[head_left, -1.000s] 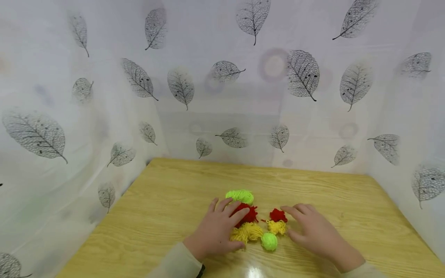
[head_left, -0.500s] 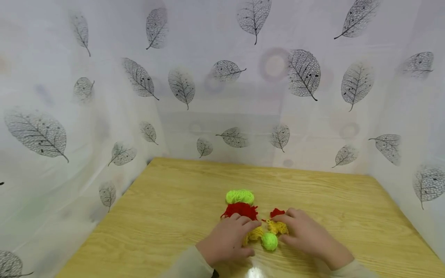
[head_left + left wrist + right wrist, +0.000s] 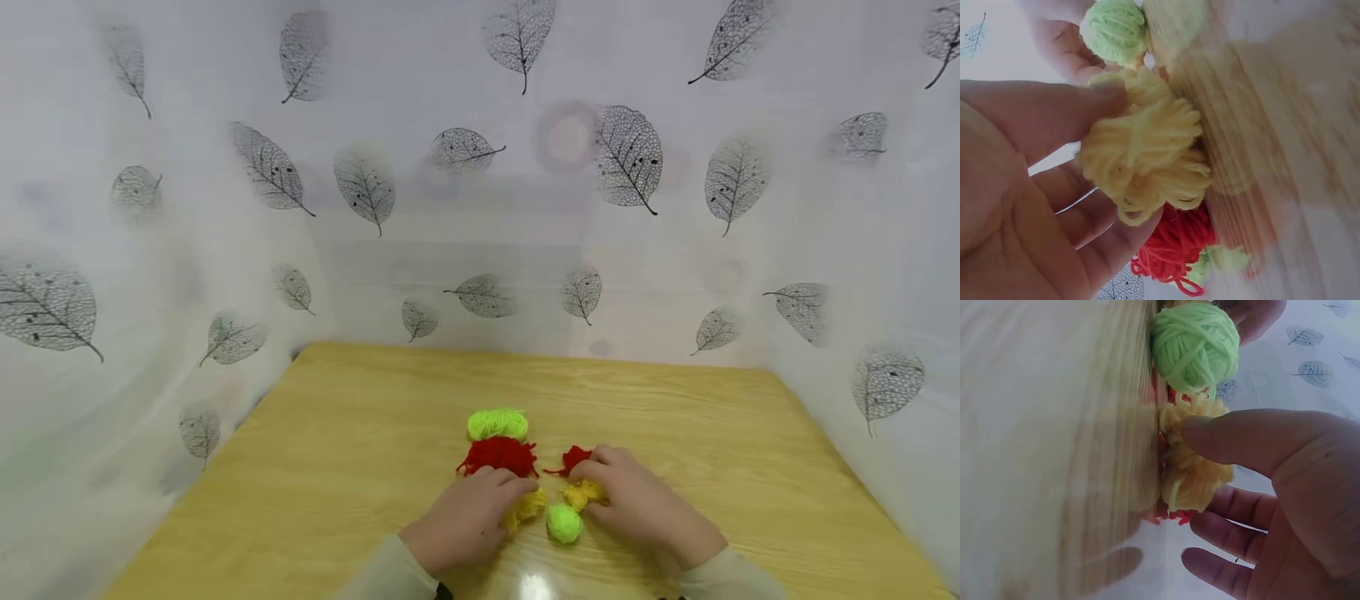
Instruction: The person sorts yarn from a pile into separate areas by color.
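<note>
My left hand (image 3: pixel 467 518) pinches a bundle of yellow yarn (image 3: pixel 1147 150), thumb on its near side and fingers on its far side. To its right, my right hand (image 3: pixel 637 510) pinches a smaller tangle of yellow yarn (image 3: pixel 1194 472) between thumb and fingers. A lime-green ball of yarn (image 3: pixel 564 523) sits on the table between the hands. Beyond the left hand lies a loose red yarn bundle (image 3: pixel 498 457). A small red yarn clump (image 3: pixel 575 459) shows beyond the right fingers, partly hidden by them.
A lime-green yarn skein (image 3: pixel 497 424) lies behind the larger red bundle. Everything rests on a wood-grain table (image 3: pixel 375 400). A pale curtain with leaf prints (image 3: pixel 480 233) stands along the table's back and sides.
My left hand has drawn back from over the red bundle onto the larger yellow bundle and pinches it. My right hand has moved left and closed on the small yellow tangle. The view has turned slightly right.
</note>
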`<state>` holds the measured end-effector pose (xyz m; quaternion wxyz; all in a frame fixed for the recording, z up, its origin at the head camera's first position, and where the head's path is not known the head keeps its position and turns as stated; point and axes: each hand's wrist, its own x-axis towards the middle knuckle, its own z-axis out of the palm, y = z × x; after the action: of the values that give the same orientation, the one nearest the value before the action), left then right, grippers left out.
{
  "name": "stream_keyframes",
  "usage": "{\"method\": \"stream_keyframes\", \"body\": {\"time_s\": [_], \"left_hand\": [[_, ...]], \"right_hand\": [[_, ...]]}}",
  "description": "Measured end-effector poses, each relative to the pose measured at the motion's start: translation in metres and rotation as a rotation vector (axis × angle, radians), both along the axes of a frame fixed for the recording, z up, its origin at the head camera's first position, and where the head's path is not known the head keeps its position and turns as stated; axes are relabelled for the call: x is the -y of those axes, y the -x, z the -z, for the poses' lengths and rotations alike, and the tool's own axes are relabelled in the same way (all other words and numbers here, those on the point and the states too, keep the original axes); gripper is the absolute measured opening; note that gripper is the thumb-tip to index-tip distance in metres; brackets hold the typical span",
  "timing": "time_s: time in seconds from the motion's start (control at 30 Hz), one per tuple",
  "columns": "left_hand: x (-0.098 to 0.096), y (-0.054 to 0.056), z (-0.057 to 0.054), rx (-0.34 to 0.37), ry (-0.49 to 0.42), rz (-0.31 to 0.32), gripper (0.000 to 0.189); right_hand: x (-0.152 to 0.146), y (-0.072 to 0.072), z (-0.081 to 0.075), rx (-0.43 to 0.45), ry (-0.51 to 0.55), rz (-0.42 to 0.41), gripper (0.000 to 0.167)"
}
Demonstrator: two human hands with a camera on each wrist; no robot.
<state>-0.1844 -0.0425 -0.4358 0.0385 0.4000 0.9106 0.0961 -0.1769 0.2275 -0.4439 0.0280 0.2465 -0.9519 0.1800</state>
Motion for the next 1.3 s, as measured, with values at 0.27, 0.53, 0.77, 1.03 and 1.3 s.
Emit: {"method": "stream_keyframes", "body": {"time_s": [0.27, 0.53, 0.77, 1.03, 1.3], "left_hand": [[0.004, -0.001, -0.003, 0.078, -0.021, -0.067, 0.057], [0.007, -0.001, -0.002, 0.076, 0.034, -0.066, 0.054], [0.007, 0.0, 0.002, 0.11, 0.05, -0.091, 0.054], [0.008, 0.001, 0.004, 0.107, 0.048, -0.096, 0.052], [0.007, 0.002, 0.004, 0.112, 0.058, -0.095, 0.054]], "right_hand": [[0.0, 0.002, 0.0, 0.026, -0.032, 0.004, 0.023], [-0.006, 0.001, -0.003, 0.084, 0.0, -0.019, 0.018], [-0.029, 0.003, -0.019, 0.143, 0.082, -0.014, 0.017], [-0.064, 0.01, -0.027, 0.126, 0.131, 0.151, 0.012], [-0.095, 0.011, -0.014, 0.344, 0.145, 0.09, 0.021]]}}
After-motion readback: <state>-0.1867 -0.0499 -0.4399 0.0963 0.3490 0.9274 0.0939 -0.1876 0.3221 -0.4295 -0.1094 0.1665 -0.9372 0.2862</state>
